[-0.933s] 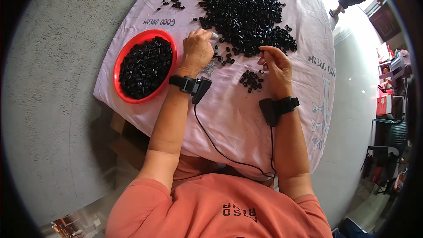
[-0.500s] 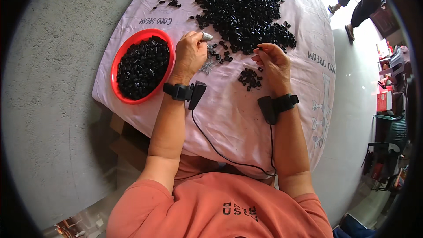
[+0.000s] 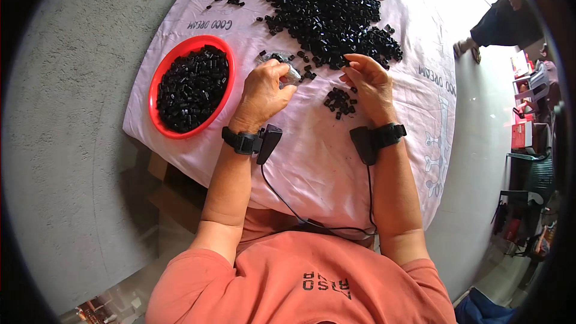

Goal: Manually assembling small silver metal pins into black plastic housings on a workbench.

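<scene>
My left hand (image 3: 264, 95) is closed, fingers bent, over a silvery-grey patch (image 3: 292, 74) on the cloth at the near edge of the black heap. What its fingertips hold is hidden. My right hand (image 3: 373, 87) has its thumb and forefinger brought together around a small black plastic piece, mostly hidden by the fingers. Just left of and below that hand lies a small group of black plastic pieces (image 3: 340, 102). Beyond both hands spreads a large heap of the same shiny black pieces (image 3: 324, 12).
A red basin (image 3: 157, 121) full of black pieces stands at the left on the pink printed cloth (image 3: 312, 162). Cables run from both wrist straps toward my lap. At the far right a person's legs (image 3: 501, 24) show near stacked goods and chairs (image 3: 537, 96).
My left hand has come down and right, its fingers curling over the silvery-grey patch. My right hand has shifted slightly up and left. The person at the right has moved.
</scene>
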Demonstrator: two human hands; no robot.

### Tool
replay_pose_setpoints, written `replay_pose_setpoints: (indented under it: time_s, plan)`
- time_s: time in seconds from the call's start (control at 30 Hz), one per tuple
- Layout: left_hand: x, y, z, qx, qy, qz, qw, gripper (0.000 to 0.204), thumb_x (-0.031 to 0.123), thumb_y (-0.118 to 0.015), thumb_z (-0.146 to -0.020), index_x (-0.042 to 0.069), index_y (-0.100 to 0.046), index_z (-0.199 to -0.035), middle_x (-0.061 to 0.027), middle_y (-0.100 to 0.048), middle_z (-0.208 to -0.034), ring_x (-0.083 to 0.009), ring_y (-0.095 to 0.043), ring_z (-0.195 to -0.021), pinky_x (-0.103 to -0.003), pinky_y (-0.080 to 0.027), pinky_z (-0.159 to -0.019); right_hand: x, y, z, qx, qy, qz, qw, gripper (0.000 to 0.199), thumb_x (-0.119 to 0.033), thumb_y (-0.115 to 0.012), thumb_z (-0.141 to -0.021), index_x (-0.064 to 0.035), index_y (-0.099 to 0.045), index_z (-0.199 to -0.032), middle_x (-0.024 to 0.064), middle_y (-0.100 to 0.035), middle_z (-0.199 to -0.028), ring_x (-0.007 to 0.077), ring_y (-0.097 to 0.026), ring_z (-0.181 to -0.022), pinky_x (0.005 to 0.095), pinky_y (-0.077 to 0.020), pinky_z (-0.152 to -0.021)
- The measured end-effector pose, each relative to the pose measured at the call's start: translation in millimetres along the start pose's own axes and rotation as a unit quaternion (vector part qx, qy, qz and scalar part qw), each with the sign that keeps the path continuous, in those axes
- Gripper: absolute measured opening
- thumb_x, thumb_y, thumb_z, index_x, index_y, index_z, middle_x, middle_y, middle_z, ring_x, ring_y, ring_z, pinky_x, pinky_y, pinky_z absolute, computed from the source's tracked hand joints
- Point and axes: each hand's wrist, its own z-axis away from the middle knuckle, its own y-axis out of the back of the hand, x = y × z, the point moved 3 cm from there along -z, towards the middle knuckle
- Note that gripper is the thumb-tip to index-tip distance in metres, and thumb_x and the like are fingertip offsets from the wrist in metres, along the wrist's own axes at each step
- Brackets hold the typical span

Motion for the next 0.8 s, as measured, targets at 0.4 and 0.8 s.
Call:
replay_pose_setpoints:
  time_s: [0.4,0.8]
  plan:
    - [20.6,-17.5,-0.1,-0.130,-0.018,0.056,0.990,0.008,0.005,-0.070,-0.080,0.002,-0.071,-0.087,-0.0131,-0.064,-0.082,-0.0271,-0.067,-0.078,-0.036,-0.052,-0.071,-5.2,-1.4,0.9,0.003,-0.003,0.016,1.000,0.017,0.002,-0.069,-0.094,-0.0023,-0.072,-0.110,0.0029,-0.073,-0.090,0.0087,-0.071,-0.080,0.0230,-0.0585,-0.073]
    - [28.9,-13.0,-21.7,-0.042,0.025,0.128,0.991,0.008,0.000,-0.063,-0.090,-0.002,-0.068,-0.097,-0.0130,-0.071,-0.089,-0.0209,-0.071,-0.081,-0.034,-0.055,-0.075,-7.1,-1.6,1.2,-0.022,-0.004,0.001,1.000,0.017,0.003,-0.070,-0.093,-0.0014,-0.070,-0.109,0.0045,-0.073,-0.092,0.0112,-0.072,-0.083,0.0244,-0.0583,-0.073]
